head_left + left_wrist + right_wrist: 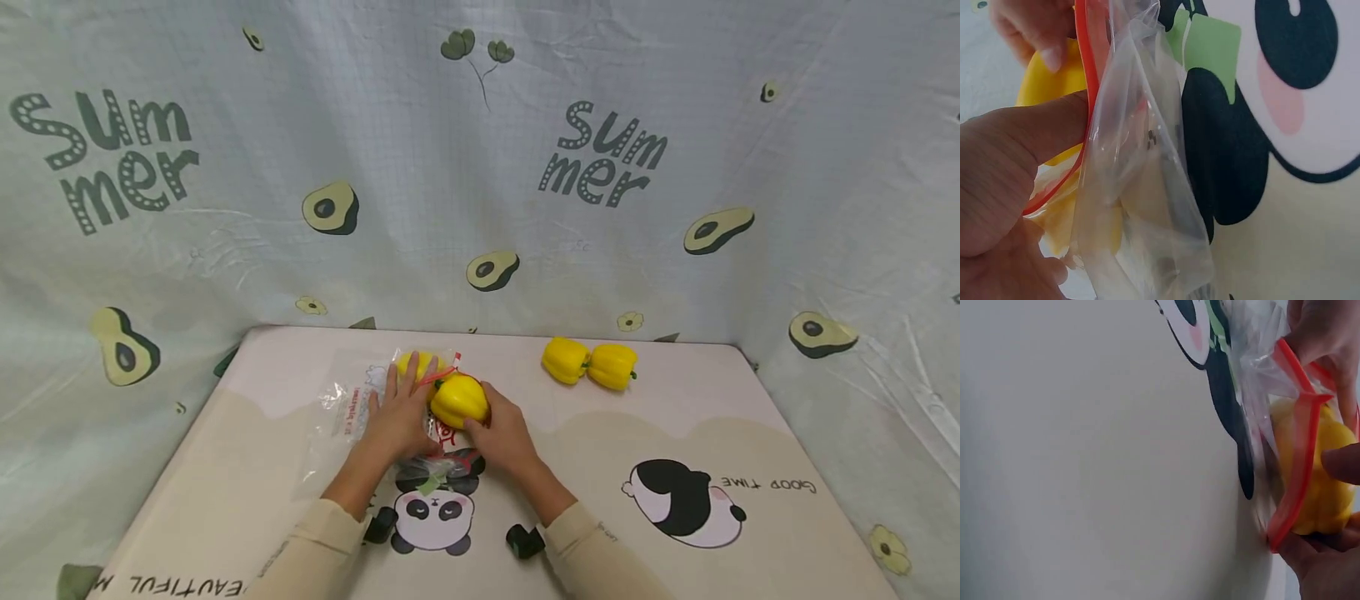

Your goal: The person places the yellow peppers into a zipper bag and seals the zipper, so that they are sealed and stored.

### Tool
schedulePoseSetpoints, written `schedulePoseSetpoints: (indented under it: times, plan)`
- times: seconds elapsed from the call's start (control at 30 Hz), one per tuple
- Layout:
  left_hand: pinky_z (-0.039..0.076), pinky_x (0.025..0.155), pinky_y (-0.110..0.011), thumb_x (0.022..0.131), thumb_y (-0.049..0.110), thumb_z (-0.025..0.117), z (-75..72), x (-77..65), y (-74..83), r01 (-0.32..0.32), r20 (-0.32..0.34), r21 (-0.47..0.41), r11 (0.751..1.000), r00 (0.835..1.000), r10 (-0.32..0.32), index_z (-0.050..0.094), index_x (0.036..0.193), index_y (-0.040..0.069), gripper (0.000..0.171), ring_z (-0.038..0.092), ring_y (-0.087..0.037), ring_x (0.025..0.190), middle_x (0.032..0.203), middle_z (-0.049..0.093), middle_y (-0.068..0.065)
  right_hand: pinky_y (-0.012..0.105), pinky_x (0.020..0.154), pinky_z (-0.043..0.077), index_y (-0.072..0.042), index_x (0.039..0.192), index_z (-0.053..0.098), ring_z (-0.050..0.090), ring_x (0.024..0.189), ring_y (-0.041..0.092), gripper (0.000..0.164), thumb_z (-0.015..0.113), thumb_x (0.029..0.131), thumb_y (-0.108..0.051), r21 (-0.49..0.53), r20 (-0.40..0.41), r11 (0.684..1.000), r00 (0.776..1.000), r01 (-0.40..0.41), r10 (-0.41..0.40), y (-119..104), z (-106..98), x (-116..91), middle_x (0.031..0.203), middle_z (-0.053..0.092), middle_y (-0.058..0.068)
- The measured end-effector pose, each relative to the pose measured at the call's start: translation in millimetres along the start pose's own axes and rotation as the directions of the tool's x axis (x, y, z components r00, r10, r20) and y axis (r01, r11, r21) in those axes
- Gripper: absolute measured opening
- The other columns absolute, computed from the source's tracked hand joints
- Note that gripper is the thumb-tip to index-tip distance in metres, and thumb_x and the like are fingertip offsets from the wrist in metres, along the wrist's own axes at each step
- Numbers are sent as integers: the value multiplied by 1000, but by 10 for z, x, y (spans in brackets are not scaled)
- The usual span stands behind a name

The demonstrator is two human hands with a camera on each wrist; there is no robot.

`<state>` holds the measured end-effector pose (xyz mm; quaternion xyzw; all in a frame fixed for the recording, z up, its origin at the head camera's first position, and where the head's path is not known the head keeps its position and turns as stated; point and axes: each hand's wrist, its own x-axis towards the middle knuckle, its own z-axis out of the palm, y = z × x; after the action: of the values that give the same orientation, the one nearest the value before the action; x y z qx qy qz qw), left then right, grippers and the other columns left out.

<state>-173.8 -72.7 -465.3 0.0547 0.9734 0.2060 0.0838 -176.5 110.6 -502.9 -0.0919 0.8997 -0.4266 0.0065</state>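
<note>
In the head view a yellow bell pepper [459,402] is gripped by my right hand [512,433], thumb on the near side. It is at the mouth of a clear plastic zip bag [330,425] with a red rim [1089,62]. My left hand [397,423] spreads over the bag, fingers apart, its thumb pressing the red rim in the left wrist view. Another yellow bell pepper [412,365] shows behind the left fingers, partly hidden. In the right wrist view the gripped pepper [1319,481] stands within the red-rimmed opening.
Two more yellow bell peppers, one on the left [565,360] and one on the right [612,367], lie together at the back right of the table [570,467]. The tabletop has printed pandas and lettering. A patterned curtain [405,167] hangs behind it.
</note>
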Motion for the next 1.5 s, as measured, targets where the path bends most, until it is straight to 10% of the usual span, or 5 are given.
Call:
schedulePoseSetpoints:
  times: [0.17, 0.47, 0.73, 1.5]
  plan:
    - [11, 124, -78, 69, 28, 98, -15, 15, 17, -14, 5, 27, 1000, 1000, 13, 16, 169, 23, 129, -1, -49, 162, 178, -2, -12, 52, 119, 47, -10, 155, 45, 62, 127, 30, 62, 71, 98, -16, -7, 52, 1000, 998, -20, 20, -20, -44, 33, 146, 63, 13]
    - [14, 124, -78, 68, 31, 98, -21, 11, 20, -35, -19, 67, 997, 999, 36, 19, 168, 20, 129, 3, -50, 162, 178, 3, -13, 41, 94, 59, -6, 133, 49, 60, 94, 22, 52, 75, 96, -33, -103, 50, 992, 995, -77, 82, -83, -36, 97, 114, 70, 13]
    - [12, 125, -76, 69, 30, 98, -16, 22, 29, -21, -8, 69, 997, 1000, 22, 16, 169, 22, 129, 0, -48, 162, 178, 1, -10, 51, 112, 52, -2, 146, 47, 64, 116, 30, 56, 72, 98, -16, -8, 90, 999, 995, -48, 48, -45, -84, 120, 139, 66, 19]
    - [13, 126, -74, 69, 31, 98, 4, 12, 23, -36, -38, 84, 996, 998, 39, 16, 169, 21, 129, 2, -47, 163, 178, 9, -9, 45, 103, 59, -4, 133, 66, 74, 114, 28, 41, 73, 97, -21, -22, 24, 993, 993, -113, 113, -52, 1, 277, 121, 78, 12]
